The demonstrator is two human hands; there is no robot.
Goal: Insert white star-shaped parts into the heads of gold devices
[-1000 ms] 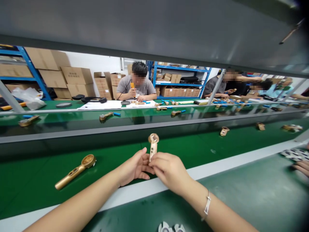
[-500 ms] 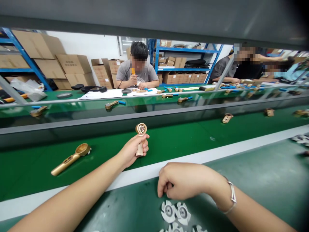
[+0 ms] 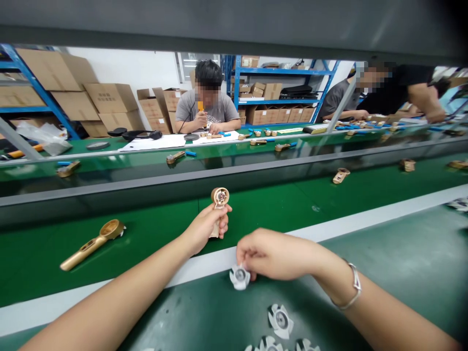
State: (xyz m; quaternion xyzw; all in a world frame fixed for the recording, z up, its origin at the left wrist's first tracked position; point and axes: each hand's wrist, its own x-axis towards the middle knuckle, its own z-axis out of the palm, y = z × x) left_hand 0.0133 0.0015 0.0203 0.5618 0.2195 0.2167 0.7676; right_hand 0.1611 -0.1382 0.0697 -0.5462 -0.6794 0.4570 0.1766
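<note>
the left hand [image 3: 204,226] is closed around a small gold part [image 3: 220,197]. it holds the part up, round end on top, over the near side of the green belt [image 3: 292,204]. the round end faces the person, and something small sits in the middle of it.

the right hand [image 3: 270,253] pinches a white fan [image 3: 240,277] with its fingertips, just above the dark table [image 3: 402,273]. the fan is a bit below and to the right of the gold part. the two are near but do not touch.

more fans [image 3: 281,321] lie on the table, closer to the person. a long gold shell [image 3: 91,243] lies on the belt, well off to the left. a worker [image 3: 206,109] sits across the line with other parts.

the step in hand looks like getting a fan for the gold part. the fan is picked up but not on yet.

the next move seems to call for lifting the fan to the round end and lining up its middle with the middle of that end. the left hand should hold the part steady. the push should be straight and soft, since the blades look thin.
</note>
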